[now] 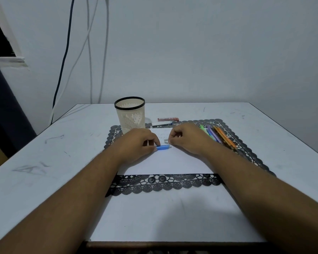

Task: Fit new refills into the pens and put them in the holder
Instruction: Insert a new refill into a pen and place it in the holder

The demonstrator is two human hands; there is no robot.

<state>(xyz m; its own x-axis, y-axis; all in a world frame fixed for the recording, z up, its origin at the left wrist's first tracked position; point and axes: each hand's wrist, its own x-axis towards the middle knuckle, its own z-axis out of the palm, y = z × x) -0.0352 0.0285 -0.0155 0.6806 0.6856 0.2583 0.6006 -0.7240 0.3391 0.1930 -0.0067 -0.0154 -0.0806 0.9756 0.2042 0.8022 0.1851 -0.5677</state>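
Pen barrel (162, 147) is what I have in front of me: a short, translucent blue tube lying flat on the white sheet (165, 162), its capless end pointing toward 3 o'clock with a pale tip just showing. My left hand (138, 143) pinches its left end between thumb and curled fingers, knuckles up. My right hand (186, 138) sits just beside the barrel's free end at 3 o'clock of it, fingers curled in a narrow pinch; I cannot tell whether anything thin is held between them. A small pale piece (165, 139) lies on the sheet between my two hands, too small to identify. I count one holder (130, 114), a cream slotted cup with a black rim, standing upright at 11 o'clock of my left hand, on the far left corner of the black lace mat (163, 182). At 2 o'clock of my right hand lies a bundle of coloured pens (218, 135); I make out about five, green, blue, purple and orange, lying side by side and touching, though the exact number is hard to read. Beyond the sheet, at 12 o'clock, I see one white pen (162, 123) lying flat and one red packet (168, 119) just behind it. All of it rests on one white table (44, 162) marked with scuffs.
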